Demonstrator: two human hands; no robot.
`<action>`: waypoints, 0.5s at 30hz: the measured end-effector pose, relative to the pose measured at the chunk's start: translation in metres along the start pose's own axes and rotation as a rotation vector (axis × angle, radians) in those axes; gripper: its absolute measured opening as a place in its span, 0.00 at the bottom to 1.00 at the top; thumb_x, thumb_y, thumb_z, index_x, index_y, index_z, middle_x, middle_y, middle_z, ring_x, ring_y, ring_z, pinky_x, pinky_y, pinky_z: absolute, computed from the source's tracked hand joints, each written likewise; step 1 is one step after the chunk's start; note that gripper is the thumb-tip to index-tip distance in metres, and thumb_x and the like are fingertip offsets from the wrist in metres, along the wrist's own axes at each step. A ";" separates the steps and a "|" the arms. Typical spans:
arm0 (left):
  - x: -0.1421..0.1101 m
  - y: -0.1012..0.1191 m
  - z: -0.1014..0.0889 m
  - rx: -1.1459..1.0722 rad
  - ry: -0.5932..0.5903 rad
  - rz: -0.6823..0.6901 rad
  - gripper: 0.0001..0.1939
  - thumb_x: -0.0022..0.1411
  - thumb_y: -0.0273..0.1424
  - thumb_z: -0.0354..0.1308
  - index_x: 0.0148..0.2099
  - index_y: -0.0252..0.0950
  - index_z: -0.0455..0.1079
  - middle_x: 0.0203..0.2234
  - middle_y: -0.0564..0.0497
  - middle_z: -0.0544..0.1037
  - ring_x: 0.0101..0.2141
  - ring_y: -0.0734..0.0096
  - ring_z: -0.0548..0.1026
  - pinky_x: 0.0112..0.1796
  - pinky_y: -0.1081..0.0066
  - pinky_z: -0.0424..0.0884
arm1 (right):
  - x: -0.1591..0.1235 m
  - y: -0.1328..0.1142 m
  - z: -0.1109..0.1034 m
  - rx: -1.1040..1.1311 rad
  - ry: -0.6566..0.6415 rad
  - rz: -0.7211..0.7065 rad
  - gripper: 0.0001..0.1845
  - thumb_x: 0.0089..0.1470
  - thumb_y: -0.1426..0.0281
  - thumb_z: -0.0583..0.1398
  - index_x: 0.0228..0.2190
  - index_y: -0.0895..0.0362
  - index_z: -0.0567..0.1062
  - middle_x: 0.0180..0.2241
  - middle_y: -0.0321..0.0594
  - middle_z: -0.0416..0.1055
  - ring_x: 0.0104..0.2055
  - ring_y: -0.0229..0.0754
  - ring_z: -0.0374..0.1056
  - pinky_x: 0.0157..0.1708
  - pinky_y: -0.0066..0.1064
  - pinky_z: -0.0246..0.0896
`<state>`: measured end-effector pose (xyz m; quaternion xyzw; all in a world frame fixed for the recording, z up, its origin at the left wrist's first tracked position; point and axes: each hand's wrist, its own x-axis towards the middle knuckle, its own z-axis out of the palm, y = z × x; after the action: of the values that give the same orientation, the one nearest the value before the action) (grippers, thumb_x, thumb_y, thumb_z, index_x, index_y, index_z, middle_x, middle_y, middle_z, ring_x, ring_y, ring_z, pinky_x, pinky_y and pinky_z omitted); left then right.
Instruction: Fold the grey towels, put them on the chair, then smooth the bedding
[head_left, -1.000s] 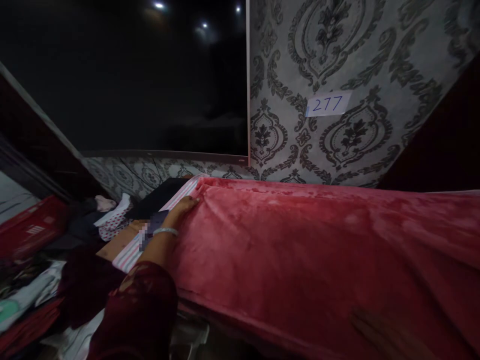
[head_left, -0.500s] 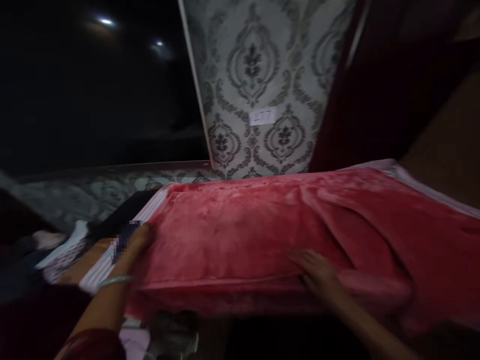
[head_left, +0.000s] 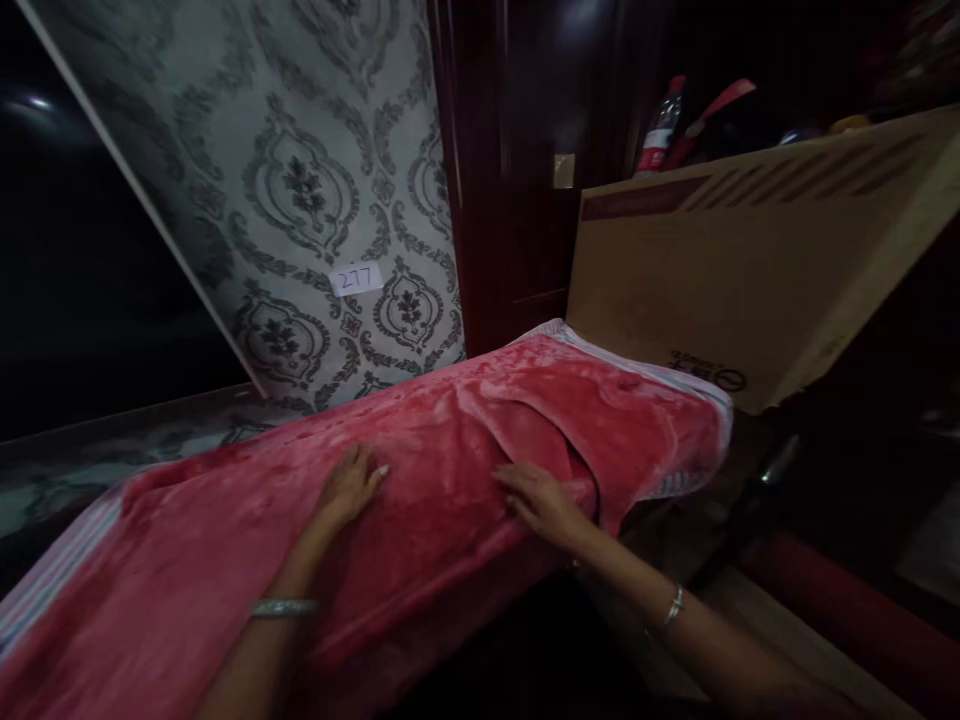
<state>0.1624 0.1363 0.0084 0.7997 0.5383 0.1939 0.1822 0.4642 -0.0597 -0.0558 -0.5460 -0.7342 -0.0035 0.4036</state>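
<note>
A red plush blanket (head_left: 420,460) with a pale striped edging lies spread over a long raised surface. Creases and a loose fold run across it right of the middle. My left hand (head_left: 351,487) rests on top of the blanket, palm down, its fingers and thumb apart. Near the front edge, my right hand (head_left: 544,505) lies on the cloth beside the fold, fingers stretched out. Neither hand grips the fabric. What supports the blanket is hidden beneath it.
Behind the blanket is a patterned wall (head_left: 307,200) with a paper label (head_left: 356,279) reading 277. A dark red door (head_left: 517,150) stands beside it. On the right are a big cardboard box (head_left: 720,270) and a bottle (head_left: 661,130). A dark screen (head_left: 67,250) is at left.
The view has turned to the right, bringing the box and bottle in. My left hand has moved from the striped left edge onto the blanket's middle, closer to my right hand.
</note>
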 end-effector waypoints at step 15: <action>0.002 0.009 0.061 0.725 0.063 0.142 0.30 0.69 0.38 0.40 0.69 0.32 0.58 0.67 0.38 0.60 0.66 0.49 0.57 0.60 0.47 0.58 | -0.003 0.220 -0.161 -0.178 0.434 1.090 0.23 0.55 0.71 0.58 0.51 0.64 0.75 0.51 0.58 0.73 0.58 0.57 0.67 0.58 0.43 0.58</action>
<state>0.2012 0.1300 -0.0389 0.8411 0.5207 0.0274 -0.1436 0.7359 -0.0448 -0.0444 -0.8628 -0.2457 0.0312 0.4407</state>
